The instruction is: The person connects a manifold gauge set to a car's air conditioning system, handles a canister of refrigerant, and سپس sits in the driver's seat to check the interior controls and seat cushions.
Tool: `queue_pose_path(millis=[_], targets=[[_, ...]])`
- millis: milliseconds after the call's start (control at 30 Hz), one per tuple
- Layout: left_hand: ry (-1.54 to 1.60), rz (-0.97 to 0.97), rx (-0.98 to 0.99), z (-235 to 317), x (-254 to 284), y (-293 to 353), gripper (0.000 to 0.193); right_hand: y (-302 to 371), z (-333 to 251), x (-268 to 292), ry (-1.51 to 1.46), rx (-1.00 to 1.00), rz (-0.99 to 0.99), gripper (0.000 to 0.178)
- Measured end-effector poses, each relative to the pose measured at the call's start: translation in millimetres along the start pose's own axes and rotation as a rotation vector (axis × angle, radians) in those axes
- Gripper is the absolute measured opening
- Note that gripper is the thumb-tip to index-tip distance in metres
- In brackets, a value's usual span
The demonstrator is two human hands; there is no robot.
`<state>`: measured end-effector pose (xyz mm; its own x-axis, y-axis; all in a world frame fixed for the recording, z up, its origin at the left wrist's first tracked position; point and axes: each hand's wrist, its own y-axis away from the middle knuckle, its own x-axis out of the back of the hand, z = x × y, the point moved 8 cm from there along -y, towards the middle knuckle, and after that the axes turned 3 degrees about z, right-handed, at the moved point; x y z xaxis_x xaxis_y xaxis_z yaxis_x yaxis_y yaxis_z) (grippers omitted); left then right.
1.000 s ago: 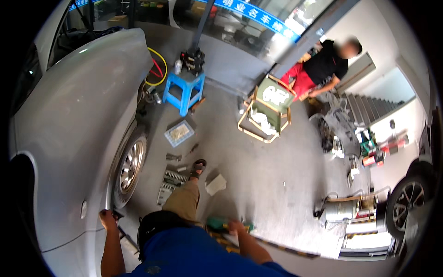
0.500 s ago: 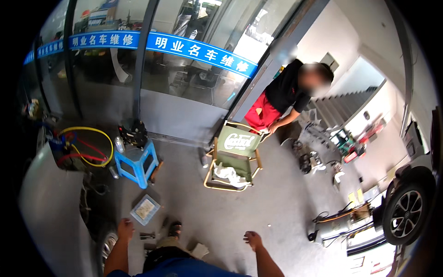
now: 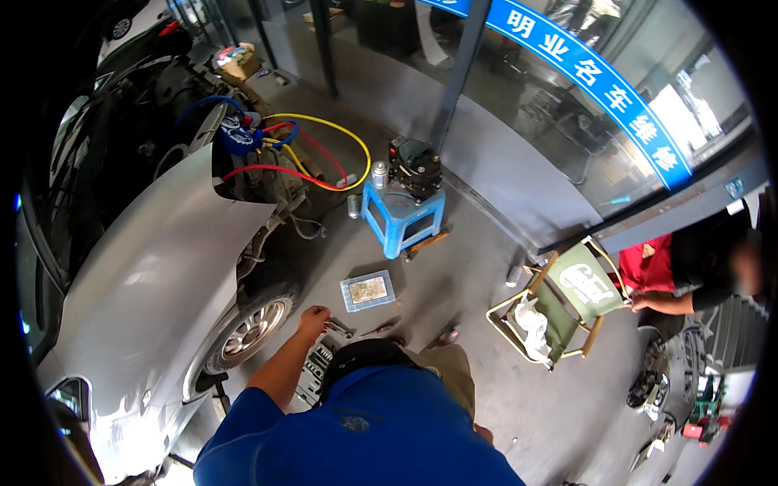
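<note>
Socket case (image 3: 314, 374) lying open on the floor, between the front wheel (image 3: 247, 330) of a silver car (image 3: 154, 300) and the crouched torso (image 3: 365, 421) — likely laid there to keep its pieces within low reach. Just beyond its far end, a loose metal tool (image 3: 342, 330), perhaps left out for quick picking up. Farther forward, a blue tray (image 3: 350, 301) with contents too small to make out, probably to stop small bits scattering. Up on a blue stool (image 3: 395, 231), a black machine (image 3: 417, 170) and a metal can (image 3: 379, 174), presumably kept off the floor and near the hoses (image 3: 356, 134) (yellow, red and blue, looped at the car's front).

Left arm stretched forward and down past the case, elbow slightly bent; left hand (image 3: 314, 318) close beside the loose tool, fingers seemingly curled. Cannot tell whether grasping anything. Right hand (image 3: 484, 433) barely showing past the torso, low at that side — grip hidden, impossible to judge. Off to the right, a co-worker's hand (image 3: 640, 300) at the corner of a green folding chair (image 3: 562, 328), perhaps steadying it.
</note>
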<state>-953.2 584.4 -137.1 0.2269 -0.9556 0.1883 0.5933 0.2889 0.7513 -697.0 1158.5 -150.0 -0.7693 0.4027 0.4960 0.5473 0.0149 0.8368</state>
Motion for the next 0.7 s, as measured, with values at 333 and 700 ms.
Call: queue_pose_path(millis=[333, 700], targets=[[-0.199, 0.272, 0.133, 14.9, -111.9, 10.0, 0.022, -181.3, 109.8, 333.3, -1.406, -0.217, 0.360, 0.013], [-0.197, 0.274, -0.162, 176.6, -234.5, 26.1, 0.034, -349.7, 96.8, 482.9, -1.105, -0.086, -0.260, 0.012]])
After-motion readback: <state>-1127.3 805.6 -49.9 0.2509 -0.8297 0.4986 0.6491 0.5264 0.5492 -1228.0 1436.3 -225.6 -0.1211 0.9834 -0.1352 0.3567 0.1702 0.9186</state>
